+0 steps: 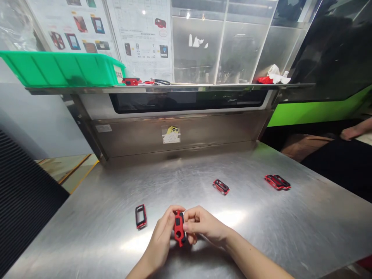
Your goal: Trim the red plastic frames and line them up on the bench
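Note:
Between my two hands is a red and black plastic housing (179, 228), held upright just above the steel table (95, 232). My left hand (162, 232) grips its left side, with the thumb along the edge. My right hand (200, 224) pinches the black right edge between thumb and fingers. A round hole and a black rectangular insert show on the red face. Left of my hands lies a red and black rectangular frame (141, 216). Farther back on the right rests another red and black housing (221, 186).
More red and black housings (277, 182) lie together at the right of the table. A green bin (66, 69) stands on the metal shelf (186, 88), beside a red part (132, 81). White and red scraps (273, 75) sit at the shelf's right end. Another person's hand (350, 133) shows at far right.

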{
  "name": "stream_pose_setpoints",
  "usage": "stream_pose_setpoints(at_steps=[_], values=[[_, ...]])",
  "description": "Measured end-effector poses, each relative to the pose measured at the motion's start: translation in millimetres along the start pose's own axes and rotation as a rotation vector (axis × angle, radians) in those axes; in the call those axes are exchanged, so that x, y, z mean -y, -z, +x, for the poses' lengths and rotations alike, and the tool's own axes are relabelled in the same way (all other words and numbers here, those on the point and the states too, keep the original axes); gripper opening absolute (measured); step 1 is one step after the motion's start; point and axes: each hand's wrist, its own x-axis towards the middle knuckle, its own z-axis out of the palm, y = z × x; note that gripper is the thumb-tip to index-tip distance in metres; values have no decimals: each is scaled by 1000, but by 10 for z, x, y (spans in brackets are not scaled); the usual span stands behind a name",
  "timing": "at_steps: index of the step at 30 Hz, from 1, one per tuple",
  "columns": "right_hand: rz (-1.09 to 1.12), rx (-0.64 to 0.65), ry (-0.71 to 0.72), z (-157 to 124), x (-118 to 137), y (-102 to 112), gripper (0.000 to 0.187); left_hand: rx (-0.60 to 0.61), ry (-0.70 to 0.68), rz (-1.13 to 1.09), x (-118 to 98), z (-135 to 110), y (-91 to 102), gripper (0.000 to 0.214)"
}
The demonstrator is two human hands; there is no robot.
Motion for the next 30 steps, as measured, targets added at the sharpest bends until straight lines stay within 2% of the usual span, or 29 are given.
stream_pose_setpoints(at_steps=[9, 16, 21, 25, 30], values=[[-18, 5, -6, 16, -33, 14, 47, 5, 8, -33, 15, 33, 16, 40], [-38, 25, 11, 19, -74, 4, 42, -203, 2, 1, 108, 95, 73, 42], [-13, -48, 26, 27, -51, -17, 39, -202, -20, 228, 140, 82, 76, 49], [67, -124, 73, 39, -12, -25, 41, -282, -158, 461, 168, 37, 84, 53], [107, -128, 101, 43, -3, -16, 40, -189, -247, 589, 181, 24, 115, 52]])
